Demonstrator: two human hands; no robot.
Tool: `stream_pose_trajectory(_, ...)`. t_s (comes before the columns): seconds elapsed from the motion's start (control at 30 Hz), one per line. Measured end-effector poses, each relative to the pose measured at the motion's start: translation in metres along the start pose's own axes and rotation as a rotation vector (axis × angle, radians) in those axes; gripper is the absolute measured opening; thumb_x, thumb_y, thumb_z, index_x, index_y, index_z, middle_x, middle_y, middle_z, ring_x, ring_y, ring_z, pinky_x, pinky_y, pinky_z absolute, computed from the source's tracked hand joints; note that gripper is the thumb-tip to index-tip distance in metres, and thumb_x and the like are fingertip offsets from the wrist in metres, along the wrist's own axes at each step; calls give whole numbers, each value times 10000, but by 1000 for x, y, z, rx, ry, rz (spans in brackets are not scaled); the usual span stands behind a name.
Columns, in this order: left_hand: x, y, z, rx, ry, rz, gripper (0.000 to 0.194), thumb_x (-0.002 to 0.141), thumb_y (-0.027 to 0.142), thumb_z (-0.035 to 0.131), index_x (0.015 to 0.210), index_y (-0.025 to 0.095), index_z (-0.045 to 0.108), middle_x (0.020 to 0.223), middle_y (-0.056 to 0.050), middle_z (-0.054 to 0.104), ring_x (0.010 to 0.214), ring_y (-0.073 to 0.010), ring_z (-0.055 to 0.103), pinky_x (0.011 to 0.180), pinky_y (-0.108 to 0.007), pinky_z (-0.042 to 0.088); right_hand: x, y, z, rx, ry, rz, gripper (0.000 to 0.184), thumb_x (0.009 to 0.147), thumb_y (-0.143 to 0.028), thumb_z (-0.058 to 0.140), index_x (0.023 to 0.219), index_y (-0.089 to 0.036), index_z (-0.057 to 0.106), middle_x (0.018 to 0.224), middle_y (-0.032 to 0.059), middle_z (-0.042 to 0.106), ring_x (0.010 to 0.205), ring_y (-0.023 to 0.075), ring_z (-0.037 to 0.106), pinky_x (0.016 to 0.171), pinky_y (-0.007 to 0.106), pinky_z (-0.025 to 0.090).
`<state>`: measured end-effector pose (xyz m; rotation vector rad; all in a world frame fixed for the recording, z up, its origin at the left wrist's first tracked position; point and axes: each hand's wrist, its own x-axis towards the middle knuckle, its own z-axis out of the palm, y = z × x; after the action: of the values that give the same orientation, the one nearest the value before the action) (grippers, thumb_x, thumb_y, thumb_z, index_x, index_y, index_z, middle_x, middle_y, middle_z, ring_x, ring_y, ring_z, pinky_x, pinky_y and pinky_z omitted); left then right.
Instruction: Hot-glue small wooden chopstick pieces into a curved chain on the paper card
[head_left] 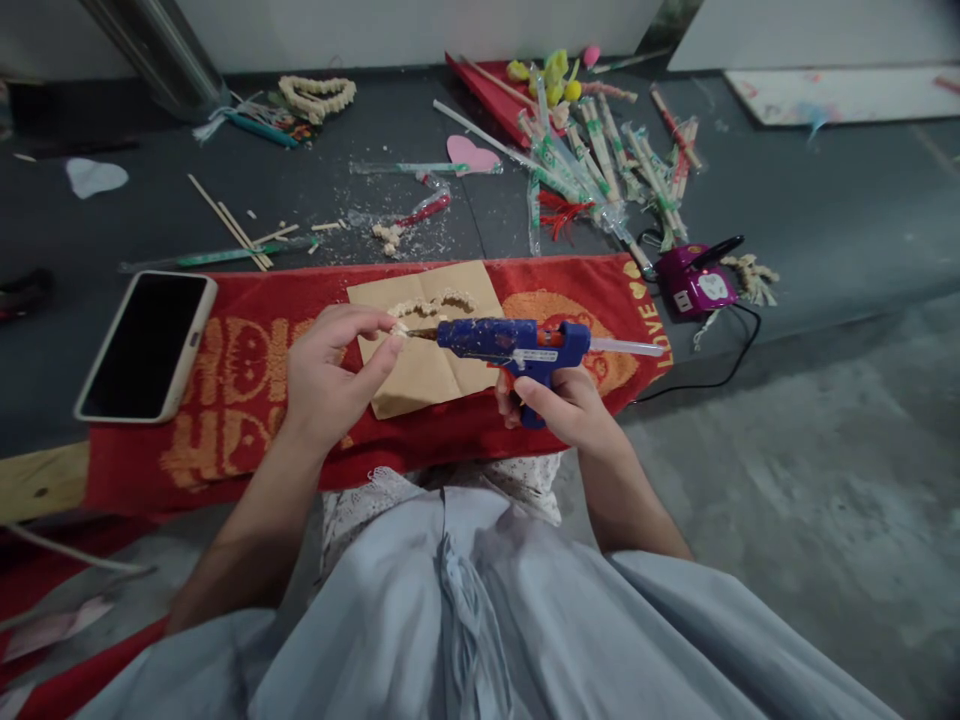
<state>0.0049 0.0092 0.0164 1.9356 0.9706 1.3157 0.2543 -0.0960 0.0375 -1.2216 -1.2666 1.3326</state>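
Note:
My right hand (559, 403) is wrapped round the handle of a blue glue gun (487, 340), a clear glue stick (626, 346) poking out of its back end. The gun's nozzle points left, at the fingertips of my left hand (334, 370). Thumb and fingers there pinch a small pale piece (400, 329), touching or very near the nozzle tip; its exact kind is too small to tell. Below and behind lies a creased sheet of brown paper (420, 385). On it rests a curvy outline of small pale pieces (431, 303), partly hidden by the gun.
A red towel (262, 450) lies under the paper, with a phone (146, 345) at its left. Behind are a heart of pale pieces (316, 96), wrapped chopsticks (592, 150), loose sticks (229, 220) and a pink paper heart (472, 155). A purple device (697, 280) with a black cord stands right.

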Motion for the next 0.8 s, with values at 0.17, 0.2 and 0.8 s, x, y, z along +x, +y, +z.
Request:
stream_pose_trajectory(0.17,0,4,3,-115,36,-121,230,875,558,831,912,331,830,939,-29,799,783,-201,708,777,-411,606,0,2,1,16,16,-81,530,954,-665,697,748,-177,687,663,6,686,532,93,628,531,216,520)
stream_pose_trajectory(0.2,0,6,5,-148,56,-156,260,851,573,853,899,319,831,932,-29,800,782,-197,713,762,-396,609,0,3,2,24,23,-95,524,957,-661,697,754,-179,686,670,6,686,536,93,629,530,217,519)
stream_pose_trajectory(0.8,-9,32,35,-486,205,-482,369,756,620,911,868,283,811,839,-31,811,841,-231,791,767,-389,667,4,16,8,18,28,-198,439,977,-634,678,898,-204,702,755,27,742,587,126,655,543,252,548)
